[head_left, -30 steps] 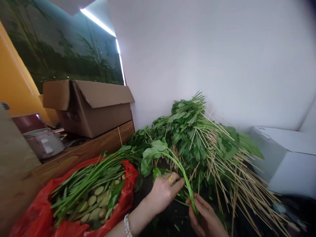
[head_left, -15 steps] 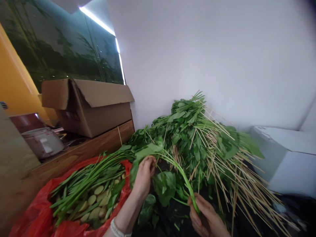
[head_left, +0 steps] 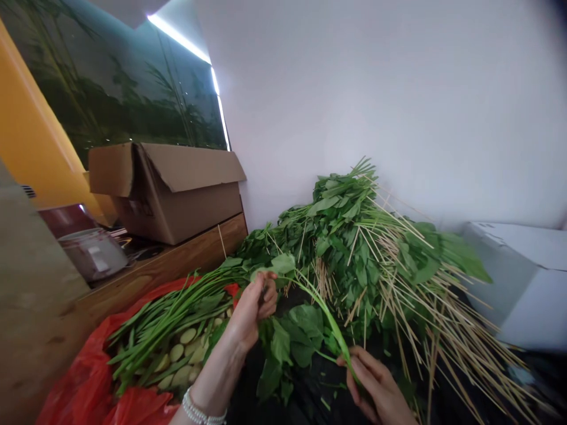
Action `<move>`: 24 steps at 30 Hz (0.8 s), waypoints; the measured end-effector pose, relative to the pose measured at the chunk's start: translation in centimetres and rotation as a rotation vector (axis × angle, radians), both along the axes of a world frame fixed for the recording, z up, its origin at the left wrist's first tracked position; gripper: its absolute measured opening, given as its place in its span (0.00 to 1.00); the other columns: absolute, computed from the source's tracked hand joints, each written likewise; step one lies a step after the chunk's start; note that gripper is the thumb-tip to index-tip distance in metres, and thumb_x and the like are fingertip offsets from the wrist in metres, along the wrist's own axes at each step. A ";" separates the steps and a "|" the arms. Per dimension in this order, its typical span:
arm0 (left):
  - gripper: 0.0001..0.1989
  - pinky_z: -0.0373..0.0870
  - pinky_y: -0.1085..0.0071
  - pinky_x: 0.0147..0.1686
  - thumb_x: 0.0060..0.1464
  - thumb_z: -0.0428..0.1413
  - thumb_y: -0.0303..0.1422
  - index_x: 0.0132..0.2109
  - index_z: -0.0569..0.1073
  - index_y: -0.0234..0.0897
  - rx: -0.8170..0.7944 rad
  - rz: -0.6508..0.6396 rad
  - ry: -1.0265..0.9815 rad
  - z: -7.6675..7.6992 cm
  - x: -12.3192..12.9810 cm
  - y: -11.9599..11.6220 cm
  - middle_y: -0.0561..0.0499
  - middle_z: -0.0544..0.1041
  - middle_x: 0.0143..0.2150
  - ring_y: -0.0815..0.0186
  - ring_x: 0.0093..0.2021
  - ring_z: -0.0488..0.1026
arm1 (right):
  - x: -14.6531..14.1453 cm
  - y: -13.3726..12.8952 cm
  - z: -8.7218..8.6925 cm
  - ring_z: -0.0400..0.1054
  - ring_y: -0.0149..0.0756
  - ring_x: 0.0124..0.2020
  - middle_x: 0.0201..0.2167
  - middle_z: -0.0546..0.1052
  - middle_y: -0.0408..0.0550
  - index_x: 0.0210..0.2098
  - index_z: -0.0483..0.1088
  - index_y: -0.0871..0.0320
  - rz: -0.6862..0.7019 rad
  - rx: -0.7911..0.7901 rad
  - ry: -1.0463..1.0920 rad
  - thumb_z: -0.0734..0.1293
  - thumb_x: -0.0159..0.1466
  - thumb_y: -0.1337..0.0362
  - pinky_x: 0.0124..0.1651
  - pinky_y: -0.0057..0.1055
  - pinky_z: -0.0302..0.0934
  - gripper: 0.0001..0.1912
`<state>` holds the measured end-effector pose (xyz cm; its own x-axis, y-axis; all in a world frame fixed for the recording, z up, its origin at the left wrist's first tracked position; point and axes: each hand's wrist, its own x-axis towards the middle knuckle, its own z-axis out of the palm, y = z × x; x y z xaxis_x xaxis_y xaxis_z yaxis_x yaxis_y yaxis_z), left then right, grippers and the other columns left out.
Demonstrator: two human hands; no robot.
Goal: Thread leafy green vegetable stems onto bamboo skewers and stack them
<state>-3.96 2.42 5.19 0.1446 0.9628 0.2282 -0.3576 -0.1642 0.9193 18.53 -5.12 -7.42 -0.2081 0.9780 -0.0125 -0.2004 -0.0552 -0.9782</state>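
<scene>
My right hand is closed round the lower end of a thick green stalk that leans up to the left. Near the stalk's leafy top, my left hand has its fingers pinched together by a leaf; a thin leaf stem seems to be between them, partly hidden. Broad green leaves hang below, between the hands. Behind them rises a big heap of leafy greens with many thin wooden sticks fanning out to the right.
A red plastic bag at the lower left holds long green stems and pale round slices. An open cardboard box and a clear tub stand on a wooden surface behind it. At the right is a white box.
My left hand has moved slightly left and up, rotating, and the hanging leaves have shifted. The whole view has turned a little to the left. My right hand still holds the stalk.
</scene>
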 end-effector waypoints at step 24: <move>0.06 0.65 0.73 0.33 0.53 0.50 0.26 0.31 0.71 0.37 0.655 0.557 0.865 -2.0 0.9 0.7 0.52 0.70 0.29 0.67 0.31 0.69 | -0.1 -0.6 1.0 0.57 0.29 0.21 0.17 0.62 0.38 0.25 0.64 0.56 -0.194 0.217 -0.408 0.56 0.64 0.44 0.27 0.26 0.53 0.24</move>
<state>-3.06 3.10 3.16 0.0929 0.6806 0.7268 0.5988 -0.6214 0.5053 18.41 -5.67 -6.44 -0.0430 0.9873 0.1531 0.2148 0.1588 -0.9637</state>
